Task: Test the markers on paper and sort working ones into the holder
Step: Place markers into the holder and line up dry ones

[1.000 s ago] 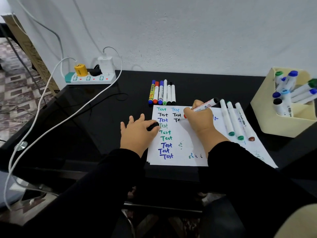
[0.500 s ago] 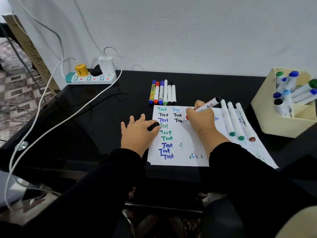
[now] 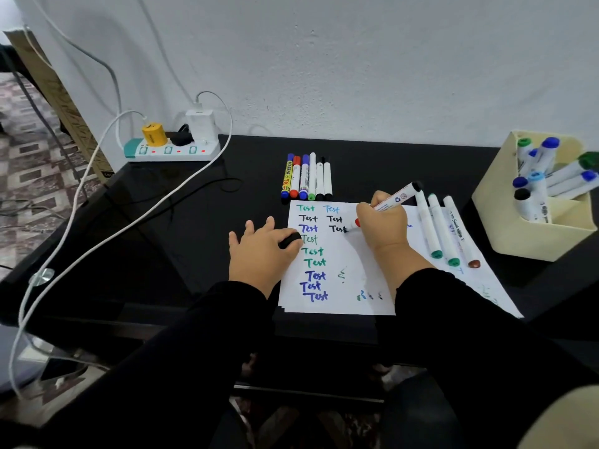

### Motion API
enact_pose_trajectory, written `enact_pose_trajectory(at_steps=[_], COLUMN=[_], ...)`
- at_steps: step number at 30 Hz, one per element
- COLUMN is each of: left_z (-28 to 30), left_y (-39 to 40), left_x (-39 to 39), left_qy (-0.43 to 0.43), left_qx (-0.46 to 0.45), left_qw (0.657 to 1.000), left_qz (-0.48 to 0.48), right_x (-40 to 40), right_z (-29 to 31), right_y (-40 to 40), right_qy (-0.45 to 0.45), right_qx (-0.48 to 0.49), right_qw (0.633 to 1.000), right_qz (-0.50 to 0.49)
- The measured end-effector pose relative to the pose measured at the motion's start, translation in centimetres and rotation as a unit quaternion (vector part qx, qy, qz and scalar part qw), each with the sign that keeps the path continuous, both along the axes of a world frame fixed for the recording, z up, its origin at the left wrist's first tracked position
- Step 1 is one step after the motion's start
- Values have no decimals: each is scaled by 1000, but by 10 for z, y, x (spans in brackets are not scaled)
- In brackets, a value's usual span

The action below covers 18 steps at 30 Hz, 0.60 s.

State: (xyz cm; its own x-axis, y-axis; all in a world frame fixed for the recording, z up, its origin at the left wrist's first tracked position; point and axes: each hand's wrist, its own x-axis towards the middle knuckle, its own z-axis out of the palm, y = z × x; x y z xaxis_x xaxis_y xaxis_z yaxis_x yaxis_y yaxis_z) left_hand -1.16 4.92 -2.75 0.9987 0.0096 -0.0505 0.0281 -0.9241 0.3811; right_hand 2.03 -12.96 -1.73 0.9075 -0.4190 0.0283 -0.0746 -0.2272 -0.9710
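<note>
— What is your right hand point(image 3: 382, 225) doing?

— Your fingers are wrapped around a slim white plastic marker with a black end point(image 3: 390, 202), its tip pressed to the flat white sheet of paper point(image 3: 334, 286) at the third black "Test".

— And your left hand point(image 3: 259, 254)?

— It lies palm down at the sheet's left edge, pinching a small round black cap point(image 3: 290, 240) under the thumb.

— Where are the rest?

— Three smooth white capped markers point(image 3: 445, 231) lie just right of your writing hand; six thin pens point(image 3: 306, 178) sit beyond it; further right, the boxy cream plastic holder point(image 3: 531, 234) keeps several markers.
</note>
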Motion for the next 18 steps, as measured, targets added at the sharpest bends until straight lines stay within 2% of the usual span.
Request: enact_pose_trajectory(at_steps=[5, 8, 13, 15, 18], left_z=[2, 5, 23, 38, 56], left_y=[1, 3, 5, 1, -7], left_x=[-1, -2, -5, -9, -15], left_qy=[10, 13, -101, -64, 26], left_qx=[-14, -79, -174, -270, -402], left_qw=[1000, 997, 980, 961, 915], left_qz=[0, 5, 6, -20, -28], right_x=[3, 4, -3, -10, -23], right_z=[12, 23, 43, 54, 65], right_y=[-8, -15, -13, -9, 1], right_qy=[31, 69, 32, 19, 2], right_qx=[103, 128, 172, 197, 198], right_qw=[994, 989, 983, 978, 977], right_qz=[-9, 25, 58, 67, 75])
